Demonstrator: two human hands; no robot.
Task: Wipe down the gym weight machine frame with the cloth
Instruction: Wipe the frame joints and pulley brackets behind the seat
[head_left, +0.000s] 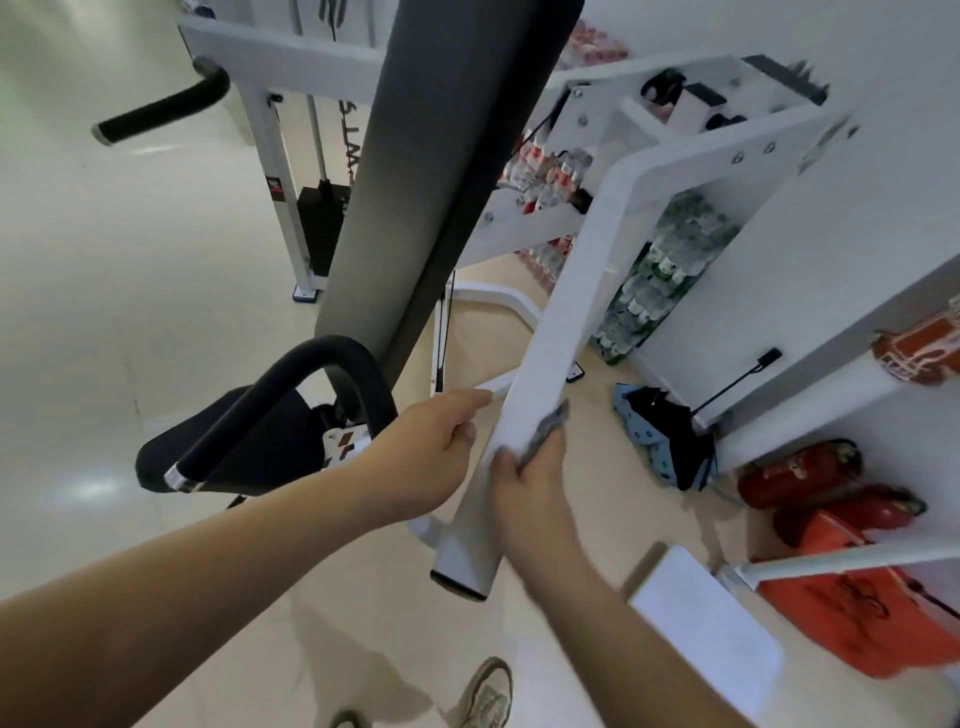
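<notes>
The white machine frame (566, 291) slants down through the middle of the view to a capped end near the floor. My right hand (530, 488) presses a grey cloth (546, 428) against the right side of that white tube; only a small edge of cloth shows above my fingers. My left hand (431, 457) is closed on a thin white bar (493, 385) just left of the tube. A tall grey pad (441, 156) rises behind, and a black padded handle (291, 400) curves at the left.
Red fire extinguishers (810, 478) and an orange box (852, 613) lie at the right by white shelving. Packs of bottles (660, 275) stand behind the frame. A blue-and-black umbrella (665, 436) lies on the floor. My shoe (485, 696) is below.
</notes>
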